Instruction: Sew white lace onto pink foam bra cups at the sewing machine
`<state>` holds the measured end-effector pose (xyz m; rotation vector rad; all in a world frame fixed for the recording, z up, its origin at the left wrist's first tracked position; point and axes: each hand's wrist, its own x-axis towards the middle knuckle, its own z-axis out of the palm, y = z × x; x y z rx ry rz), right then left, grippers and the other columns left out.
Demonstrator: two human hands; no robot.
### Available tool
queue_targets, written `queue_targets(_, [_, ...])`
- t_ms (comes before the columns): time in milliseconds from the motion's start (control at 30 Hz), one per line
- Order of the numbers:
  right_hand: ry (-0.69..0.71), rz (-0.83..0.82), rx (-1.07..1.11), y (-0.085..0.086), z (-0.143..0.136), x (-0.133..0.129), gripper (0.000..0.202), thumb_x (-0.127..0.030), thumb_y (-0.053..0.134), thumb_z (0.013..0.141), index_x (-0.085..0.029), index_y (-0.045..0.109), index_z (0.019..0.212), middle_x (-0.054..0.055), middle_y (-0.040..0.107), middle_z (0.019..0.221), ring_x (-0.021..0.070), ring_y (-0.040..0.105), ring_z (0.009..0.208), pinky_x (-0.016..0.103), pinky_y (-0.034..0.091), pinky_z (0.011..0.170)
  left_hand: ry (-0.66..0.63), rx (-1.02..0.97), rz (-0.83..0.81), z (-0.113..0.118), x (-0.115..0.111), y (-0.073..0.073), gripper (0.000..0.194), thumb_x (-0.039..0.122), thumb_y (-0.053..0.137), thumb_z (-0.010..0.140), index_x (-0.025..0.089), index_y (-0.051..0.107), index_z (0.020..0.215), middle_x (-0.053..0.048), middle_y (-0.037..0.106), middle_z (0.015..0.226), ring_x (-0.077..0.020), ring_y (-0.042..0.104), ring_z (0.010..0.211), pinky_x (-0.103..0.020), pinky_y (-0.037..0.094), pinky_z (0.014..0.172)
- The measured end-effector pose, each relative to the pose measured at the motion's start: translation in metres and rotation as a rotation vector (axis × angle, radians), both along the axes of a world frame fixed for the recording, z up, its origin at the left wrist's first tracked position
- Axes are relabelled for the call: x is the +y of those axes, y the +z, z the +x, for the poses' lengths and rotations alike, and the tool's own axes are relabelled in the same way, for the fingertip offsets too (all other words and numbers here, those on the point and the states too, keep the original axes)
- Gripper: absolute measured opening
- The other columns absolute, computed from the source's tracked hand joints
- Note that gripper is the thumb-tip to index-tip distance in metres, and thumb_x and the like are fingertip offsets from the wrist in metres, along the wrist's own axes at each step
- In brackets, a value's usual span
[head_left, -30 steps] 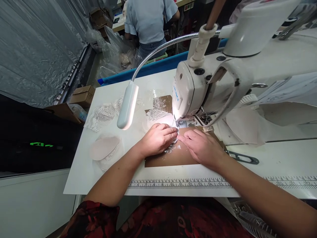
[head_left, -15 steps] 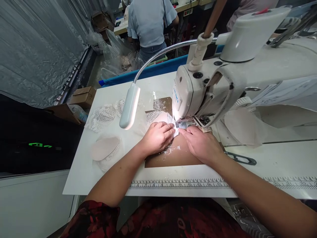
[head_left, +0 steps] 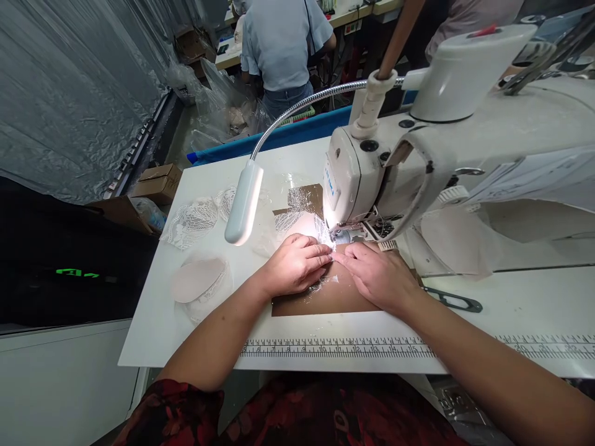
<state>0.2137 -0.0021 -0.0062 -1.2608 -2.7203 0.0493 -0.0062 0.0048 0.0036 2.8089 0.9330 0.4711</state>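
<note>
A pale pink and white lace piece [head_left: 303,225] lies under the needle end of a white sewing machine [head_left: 346,176], brightly lit there. My left hand [head_left: 300,263] presses on its near edge, fingers closed together and hiding part of it. From the other side, my right hand [head_left: 379,272] reaches the lace edge with its index finger stretched out and the other fingers curled. The fingertips of both hands almost meet just in front of the presser foot. Beneath them is a brown sheet [head_left: 320,305], shiny in places.
Left on the white table [head_left: 251,297] are lace pieces [head_left: 191,222] and a pale oval cup piece [head_left: 199,280]. A lamp [head_left: 244,203] hangs over it. Thread snips [head_left: 453,300] lie at right, and a ruler strip [head_left: 339,349] runs along the front. A person [head_left: 288,49] sits beyond.
Both hands have come slightly nearer to me, and the fingertips have drawn closer together. Less of the lace shows between them. The camera view has shifted a little.
</note>
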Motion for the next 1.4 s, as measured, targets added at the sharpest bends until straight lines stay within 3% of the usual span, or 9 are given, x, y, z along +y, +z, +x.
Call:
queue_targets(367, [-0.070, 0.108, -0.003, -0.005, -0.008, 0.001, 0.044, -0.012, 0.044, 0.085, -0.021, 0.063, 0.123, 0.006, 0.065, 0.086, 0.0202, 0.053, 0.075, 0.031, 0.031, 0.063, 0.128, 0.015, 0.004, 0.001, 0.004, -0.005, 0.033, 0.030, 0.044, 0.093, 0.016, 0.066, 0.114, -0.008, 0.064, 0.125, -0.0237, 0.055, 0.105, -0.041, 0.042, 0.092])
queue_targets(533, [-0.080, 0.084, 0.019, -0.006, -0.007, 0.002, 0.043, -0.012, 0.044, 0.085, -0.022, 0.065, 0.120, 0.005, 0.065, 0.082, 0.0187, 0.054, 0.071, 0.030, 0.031, 0.060, 0.196, 0.018, 0.024, 0.002, 0.006, -0.006, 0.035, 0.033, 0.043, 0.093, 0.016, 0.065, 0.115, -0.010, 0.062, 0.126, -0.0253, 0.054, 0.108, -0.042, 0.041, 0.093])
queue_targets(900, [0.029, 0.150, 0.136, -0.015, 0.002, 0.006, 0.039, -0.017, 0.040, 0.089, -0.019, 0.066, 0.117, 0.003, 0.066, 0.083, 0.0162, 0.057, 0.062, 0.031, 0.037, 0.056, 0.388, 0.019, 0.099, -0.005, 0.010, -0.011, 0.035, 0.033, 0.043, 0.092, 0.016, 0.062, 0.117, -0.010, 0.060, 0.125, -0.0283, 0.050, 0.115, -0.042, 0.042, 0.096])
queue_targets(1067, [0.040, 0.153, 0.155, -0.020, 0.004, 0.009, 0.039, -0.022, 0.035, 0.093, -0.019, 0.067, 0.115, 0.005, 0.066, 0.083, 0.0173, 0.060, 0.065, 0.031, 0.041, 0.059, 0.511, 0.027, 0.050, -0.010, 0.013, -0.010, 0.034, 0.034, 0.044, 0.090, 0.018, 0.062, 0.114, -0.008, 0.060, 0.125, -0.0284, 0.051, 0.114, -0.043, 0.044, 0.095])
queue_targets(1233, [0.077, 0.158, 0.178, -0.024, 0.006, 0.011, 0.039, -0.023, 0.034, 0.094, -0.018, 0.066, 0.115, 0.005, 0.066, 0.084, 0.0180, 0.061, 0.066, 0.032, 0.044, 0.061, 0.619, 0.013, -0.081, -0.025, 0.013, 0.005, 0.043, 0.040, 0.044, 0.089, 0.021, 0.055, 0.126, -0.008, 0.054, 0.134, -0.0276, 0.047, 0.124, -0.042, 0.040, 0.103])
queue_targets(1400, [0.083, 0.179, 0.189, -0.027, 0.006, 0.013, 0.038, -0.023, 0.035, 0.093, -0.018, 0.067, 0.114, 0.005, 0.067, 0.084, 0.0178, 0.062, 0.063, 0.032, 0.045, 0.057, 1.049, 0.088, -0.231, -0.058, 0.020, 0.035, 0.059, 0.055, 0.037, 0.090, 0.026, 0.039, 0.141, -0.005, 0.030, 0.154, -0.0321, 0.015, 0.145, -0.051, 0.012, 0.118])
